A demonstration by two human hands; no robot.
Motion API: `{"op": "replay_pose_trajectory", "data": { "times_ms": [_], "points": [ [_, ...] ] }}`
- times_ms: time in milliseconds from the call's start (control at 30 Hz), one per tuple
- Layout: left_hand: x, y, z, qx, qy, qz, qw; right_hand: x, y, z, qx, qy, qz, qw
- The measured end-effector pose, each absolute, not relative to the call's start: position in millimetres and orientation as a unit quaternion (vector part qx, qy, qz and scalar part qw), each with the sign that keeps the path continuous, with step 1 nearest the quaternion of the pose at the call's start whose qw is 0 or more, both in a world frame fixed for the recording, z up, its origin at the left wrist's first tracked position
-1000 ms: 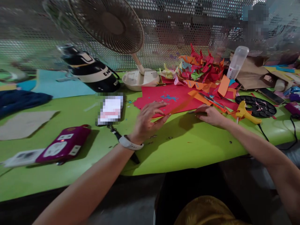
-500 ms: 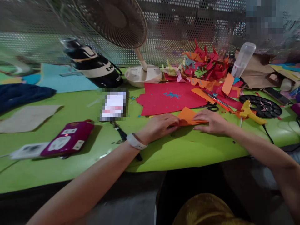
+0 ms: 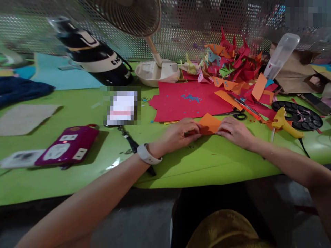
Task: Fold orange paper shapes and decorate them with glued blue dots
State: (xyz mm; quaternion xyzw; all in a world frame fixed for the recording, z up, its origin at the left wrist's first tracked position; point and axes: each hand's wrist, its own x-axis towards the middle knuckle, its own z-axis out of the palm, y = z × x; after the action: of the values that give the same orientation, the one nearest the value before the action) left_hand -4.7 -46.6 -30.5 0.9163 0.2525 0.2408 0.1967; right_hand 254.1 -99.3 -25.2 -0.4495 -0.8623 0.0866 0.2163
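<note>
A piece of orange paper, its upper corner pointing away from me, is held between both hands just above the green table. My left hand pinches its left end between thumb and fingers. At the opposite end, my right hand has its fingers closed on the paper. Behind the paper lies a red sheet sprinkled with tiny blue bits. Scissors rest just beyond my right hand, their blades partly covered. A white band circles my left wrist.
A yellow glue gun and a black palette lie at right. Folded paper shapes pile up behind the red sheet. To the left are a phone, a purple power strip, a black bottle and a fan.
My right hand's fingers have drawn in and closed on the right end of the orange paper. The left hand keeps its pinch. The camera view has shifted slightly.
</note>
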Motion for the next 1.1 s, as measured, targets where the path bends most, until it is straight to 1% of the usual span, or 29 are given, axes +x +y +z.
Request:
{"op": "replay_pose_trajectory", "data": {
  "times_ms": [100,300,433,600,767,833,867,900,967,1033,1100],
  "points": [
    [-5,-46,-28,0.902,0.295,0.231,0.217,253,-98,-22,-0.485,-0.844,0.104,0.205],
    [-8,-42,-15,0.891,0.335,0.164,0.259,252,-97,-17,-0.528,-0.821,0.118,0.184],
    [-17,-37,-4,0.892,0.344,0.101,0.275,252,-96,-14,-0.544,-0.811,0.123,0.178],
    [-29,-31,9,0.871,0.393,0.026,0.292,252,-94,-9,-0.552,-0.806,0.141,0.161],
    [-43,-21,15,0.87,0.375,-0.029,0.318,255,-92,-10,-0.552,-0.802,0.15,0.17],
    [-48,-19,17,0.879,0.373,-0.021,0.297,257,-92,-11,-0.555,-0.798,0.154,0.176],
    [-49,-19,17,0.88,0.386,0.008,0.277,258,-92,-11,-0.558,-0.795,0.156,0.178],
    [-48,-20,16,0.88,0.4,0.048,0.253,259,-92,-11,-0.561,-0.793,0.157,0.179],
    [-40,-28,12,0.867,0.423,0.182,0.19,261,-91,-11,-0.566,-0.789,0.157,0.177],
    [-25,-42,4,0.894,0.353,0.24,0.133,262,-91,-11,-0.568,-0.789,0.155,0.175],
    [-8,-58,-8,0.944,0.247,0.187,0.113,262,-90,-12,-0.567,-0.79,0.155,0.175]
  ]
}}
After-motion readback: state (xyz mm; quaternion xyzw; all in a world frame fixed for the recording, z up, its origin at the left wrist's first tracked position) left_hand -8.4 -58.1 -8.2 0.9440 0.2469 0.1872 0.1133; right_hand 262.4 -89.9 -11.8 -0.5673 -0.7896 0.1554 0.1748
